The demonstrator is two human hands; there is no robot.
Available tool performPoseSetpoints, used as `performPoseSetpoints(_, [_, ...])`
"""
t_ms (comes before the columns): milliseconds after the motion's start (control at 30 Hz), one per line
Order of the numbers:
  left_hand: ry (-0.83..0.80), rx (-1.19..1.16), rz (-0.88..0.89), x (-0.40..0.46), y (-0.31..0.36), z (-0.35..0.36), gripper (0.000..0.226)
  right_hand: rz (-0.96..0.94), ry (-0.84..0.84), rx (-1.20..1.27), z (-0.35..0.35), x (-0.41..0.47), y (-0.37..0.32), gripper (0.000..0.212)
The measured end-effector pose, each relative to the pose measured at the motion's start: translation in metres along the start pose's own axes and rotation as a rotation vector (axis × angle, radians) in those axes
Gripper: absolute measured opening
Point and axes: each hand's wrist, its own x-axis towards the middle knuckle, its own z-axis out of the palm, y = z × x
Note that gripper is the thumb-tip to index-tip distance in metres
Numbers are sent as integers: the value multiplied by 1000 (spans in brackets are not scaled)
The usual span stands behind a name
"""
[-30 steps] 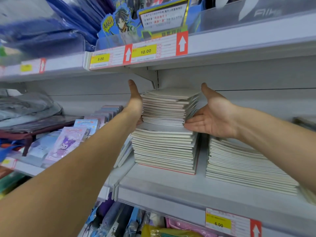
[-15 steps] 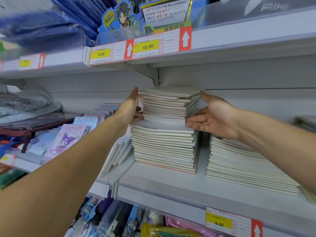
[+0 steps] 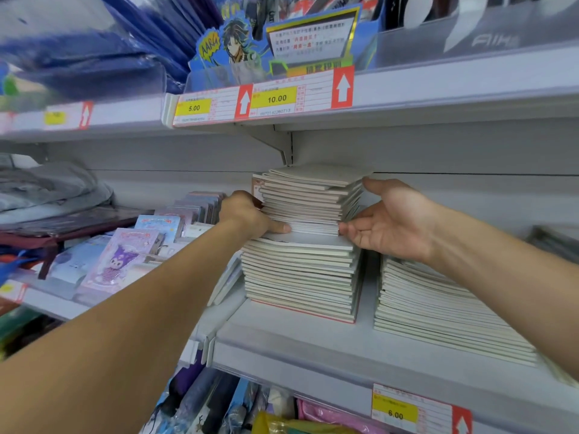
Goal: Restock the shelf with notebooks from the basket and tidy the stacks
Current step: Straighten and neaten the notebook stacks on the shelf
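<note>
— Where's it filming from?
— One camera only, worn on the person's head, close in to the shelf [image 3: 313,343].
— Facing which way?
— Forward and a touch downward, wide-angle. Both forearms run in from the lower corners; the left hand [image 3: 247,214] and right hand [image 3: 394,223] sit mid-frame. Another shelf edge [image 3: 438,86] curves above them, price tags [image 3: 395,413] below.

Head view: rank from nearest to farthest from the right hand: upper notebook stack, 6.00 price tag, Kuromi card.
From the right hand:
1. Upper notebook stack, touching its fingertips.
2. 6.00 price tag, below on the shelf edge.
3. Kuromi card, far left.
</note>
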Motion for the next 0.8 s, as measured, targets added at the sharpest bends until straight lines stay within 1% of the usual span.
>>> performPoseSetpoints(67, [9, 6, 7, 2, 0, 0, 63, -29, 5, -98, 0, 3, 4, 17])
performPoseSetpoints(100, [5, -4, 24, 2, 0, 0, 57, -70, 27, -227, 0, 6, 6, 13])
performPoseSetpoints(167, [-20, -22, 57, 4, -1, -1, 52, -175, 137, -664, -1, 13, 8, 7])
performPoseSetpoints(200, [-40, -25, 72, 4, -3, -1, 53, -221, 207, -892, -1, 16, 9, 14])
performPoseSetpoints(233, [-69, -27, 89, 5, -5, -2, 54, -251, 282, -1048, -1, 20, 11, 24])
performPoseSetpoints(267, [-110, -36, 96, 7, -5, -2, 55, -273, 345, -1107, 0, 22, 13, 32])
performPoseSetpoints(300, [-154, -43, 102, 8, -6, -4, 57, -300, 385, -1116, 1, 23, 16, 38])
performPoseSetpoints(367, [-238, -56, 104, 10, -6, -6, 60, -329, 361, -1058, 3, 26, 23, 40])
performPoseSetpoints(400, [-269, -84, 105, 13, -5, -6, 60, -302, 328, -1009, 2, 27, 23, 41])
performPoseSetpoints(467, [-359, -182, 107, 16, -2, -7, 63, -171, 223, -911, -2, 36, 15, 47])
performPoseSetpoints(533, [-502, -291, 87, 19, 0, -9, 71, 0, 42, -740, -13, 47, -5, 42])
performPoseSetpoints(567, [-553, -366, 54, 22, 1, -14, 75, 42, -30, -645, -21, 53, -14, 40])
performPoseSetpoints(600, [-597, -447, 15, 26, 0, -20, 78, 51, -59, -574, -27, 58, -20, 36])
performPoseSetpoints(633, [-630, -511, -9, 31, -3, -26, 77, 37, -45, -533, -32, 61, -22, 34])
performPoseSetpoints(667, [-658, -568, -33, 34, -4, -31, 66, 16, -5, -480, -36, 67, -22, 37])
performPoseSetpoints(700, [-638, -610, -66, 36, -4, -34, 44, -3, 42, -389, -40, 71, -22, 41])
performPoseSetpoints(733, [-586, -662, -127, 40, -4, -34, 32, -33, 82, -266, -40, 74, -20, 34])
performPoseSetpoints(767, [-516, -721, -199, 44, -4, -33, 34, -55, 111, -134, -39, 78, -17, 19])
performPoseSetpoints(800, [-472, -818, -264, 48, -3, -30, 41, -69, 94, -14, -37, 80, -16, 10])
